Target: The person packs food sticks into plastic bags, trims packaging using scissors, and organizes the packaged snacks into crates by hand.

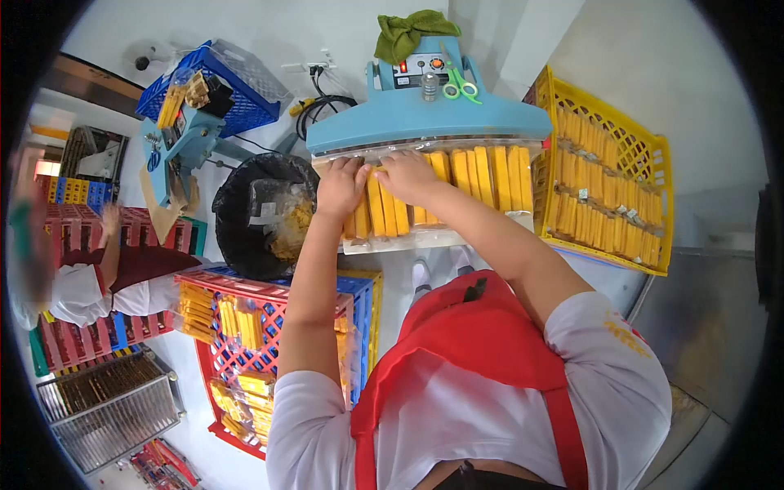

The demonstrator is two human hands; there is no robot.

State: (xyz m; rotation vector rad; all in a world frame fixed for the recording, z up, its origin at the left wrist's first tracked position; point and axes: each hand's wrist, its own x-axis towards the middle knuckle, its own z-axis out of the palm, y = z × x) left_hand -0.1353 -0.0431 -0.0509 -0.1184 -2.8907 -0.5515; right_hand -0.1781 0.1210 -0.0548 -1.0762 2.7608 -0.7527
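Clear plastic bags of yellow sticks (476,177) lie side by side on a pale shelf (404,243) in front of a blue bag sealer (425,125). My left hand (341,188) is on the upper edge of a bag at the left end, with its fingers bent over the plastic. Close beside it, my right hand (408,177) holds the top edge of the neighbouring bag (388,214), thumb toward the left hand. The fingertips of both hands sit just below the sealer's bar and are partly hidden. A red light glows on the sealer's control panel (420,69).
Green-handled scissors (462,88) and a green cloth (408,34) rest on the sealer. A yellow crate (665,208) of packed bags stands right. To the left are a black-lined bin (233,216), a red crate (273,298) with bags, and another person (114,269).
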